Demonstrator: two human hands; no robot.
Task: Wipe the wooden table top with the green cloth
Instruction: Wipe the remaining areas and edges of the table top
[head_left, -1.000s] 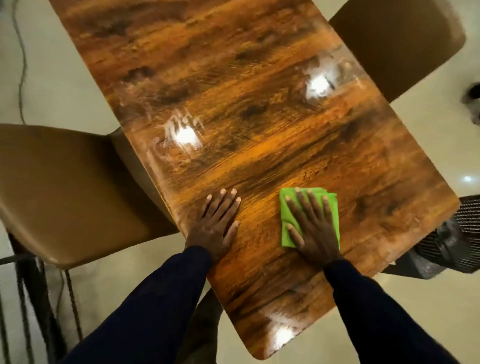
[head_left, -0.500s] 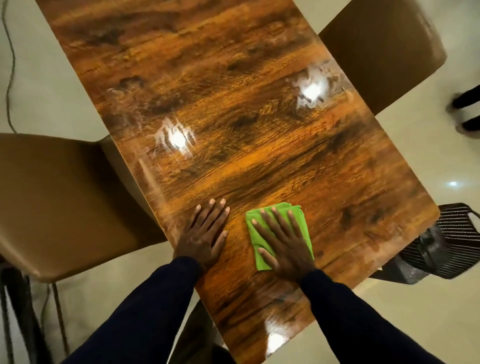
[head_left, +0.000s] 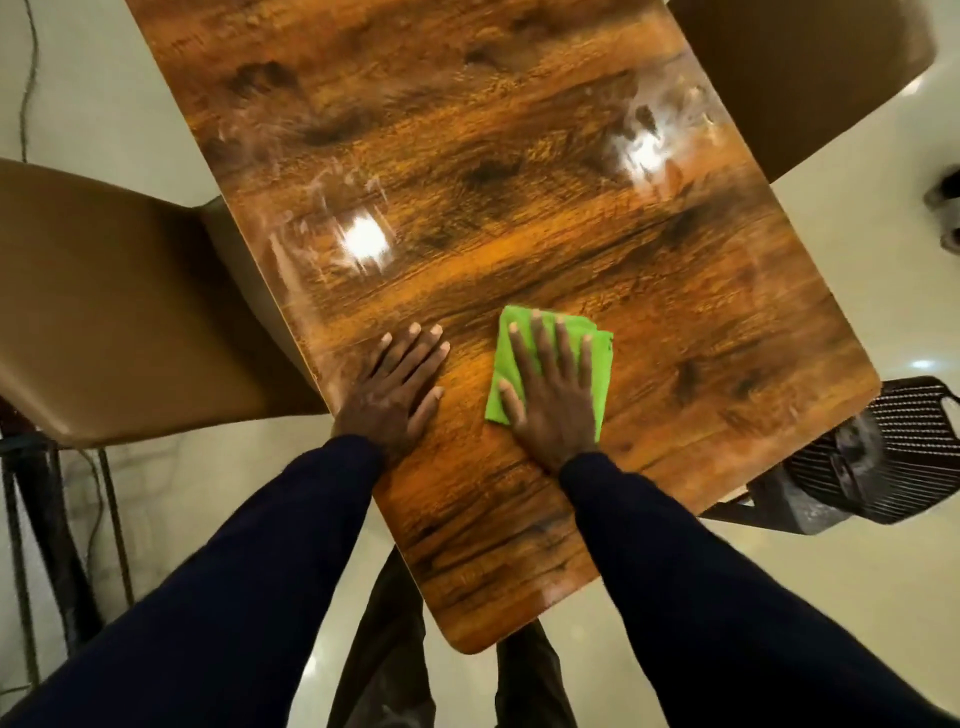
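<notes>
The right hand (head_left: 553, 395) lies flat with fingers spread, pressing the folded green cloth (head_left: 503, 364) onto the wooden tabletop (head_left: 519, 182) at frame centre. The left hand (head_left: 389, 387) rests flat just beside it. A second ago they were farther apart.

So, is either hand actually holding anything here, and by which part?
Nothing is gripped. The right hand presses flat, fingers spread, on the middle of the green cloth; the left hand rests flat on the bare table.
</notes>
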